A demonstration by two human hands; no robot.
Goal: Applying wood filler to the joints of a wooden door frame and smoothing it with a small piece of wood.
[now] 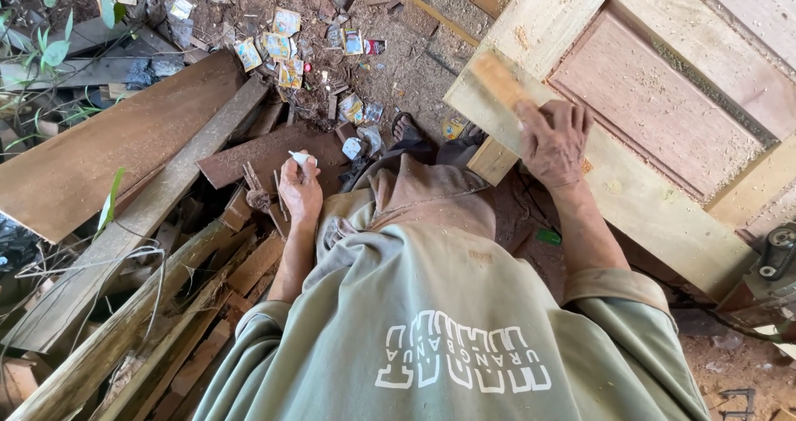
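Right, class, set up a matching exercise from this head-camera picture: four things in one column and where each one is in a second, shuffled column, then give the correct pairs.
Column one:
1. small wooden block
2. small white object
3. panelled wooden door
4. scattered yellow packets

Column two:
a. pinched in the left hand
b. lying on the dirt at the top of the picture
c. pressed by the right hand against the door frame
d. lying flat across the right side of the picture

Pairs: 1-c, 2-a, 3-d, 4-b
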